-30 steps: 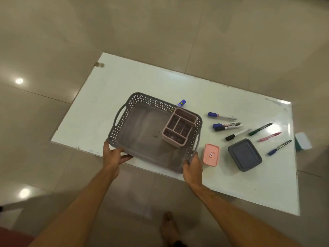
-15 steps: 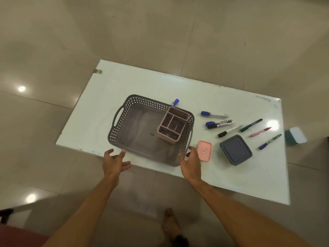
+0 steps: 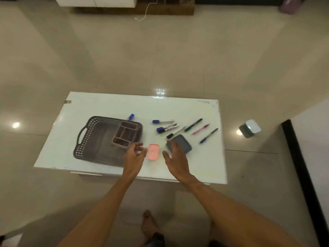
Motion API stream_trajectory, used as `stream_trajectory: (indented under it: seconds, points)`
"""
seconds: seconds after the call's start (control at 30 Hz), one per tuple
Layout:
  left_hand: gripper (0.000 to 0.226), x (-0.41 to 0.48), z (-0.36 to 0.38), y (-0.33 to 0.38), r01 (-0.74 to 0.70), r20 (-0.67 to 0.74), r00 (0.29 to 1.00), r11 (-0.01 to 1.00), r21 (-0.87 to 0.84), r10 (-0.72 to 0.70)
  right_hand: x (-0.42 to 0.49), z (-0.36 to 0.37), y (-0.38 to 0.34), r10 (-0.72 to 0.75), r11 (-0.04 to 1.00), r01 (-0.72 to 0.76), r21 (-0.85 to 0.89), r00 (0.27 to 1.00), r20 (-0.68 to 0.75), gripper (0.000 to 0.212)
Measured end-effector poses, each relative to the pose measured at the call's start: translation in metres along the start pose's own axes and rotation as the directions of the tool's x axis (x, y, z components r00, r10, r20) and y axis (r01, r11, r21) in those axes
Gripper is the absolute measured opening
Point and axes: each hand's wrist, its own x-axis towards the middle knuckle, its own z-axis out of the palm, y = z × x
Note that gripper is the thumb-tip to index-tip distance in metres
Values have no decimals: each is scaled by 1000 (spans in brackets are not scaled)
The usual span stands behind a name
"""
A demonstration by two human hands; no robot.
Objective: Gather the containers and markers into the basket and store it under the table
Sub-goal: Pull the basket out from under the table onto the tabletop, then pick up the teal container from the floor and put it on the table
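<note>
A grey perforated basket [image 3: 92, 138] sits on the left half of the white table [image 3: 110, 106], with a pink compartment organizer [image 3: 125, 133] inside it. Just right of the basket lies a small pink container [image 3: 152, 152], and a grey lidded box [image 3: 183, 144] beyond that. Several markers [image 3: 167, 127] are scattered behind them. My left hand [image 3: 134, 156] hovers over the basket's near right corner, fingers loosely curled, holding nothing. My right hand [image 3: 175, 158] is spread open between the pink container and the grey box, fingertips over the box's near left corner.
A blue-capped marker [image 3: 131, 116] lies behind the basket. A white-lidded green tub [image 3: 250, 128] stands on the floor right of the table. A dark-edged panel [image 3: 302, 175] runs along the right. My bare foot [image 3: 149, 223] is on the tiles below.
Both hands have let go of the basket and moved right, toward the pink container and grey box. The camera has pulled back and tilted up.
</note>
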Motion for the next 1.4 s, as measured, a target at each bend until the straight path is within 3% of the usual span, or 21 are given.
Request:
stream_trajectory:
  seconds: [0.3, 0.63, 1.03, 1.4]
  points:
    - [25, -63, 199, 95, -107, 134, 986, 992, 63, 98, -12, -206, 125, 31, 999, -32, -6, 994, -108, 44]
    - [30, -64, 359, 156, -231, 350, 922, 961, 153, 166, 24, -344, 220, 122, 991, -132, -33, 971, -207, 43]
    - [47, 53, 499, 181, -308, 448, 877, 918, 249, 172, 157, -403, 330, 215, 954, -250, -165, 955, -205, 50]
    - [56, 200, 661, 108, -338, 519, 849, 855, 393, 98, 300, -366, 530, 289, 897, -316, -309, 948, -131, 64]
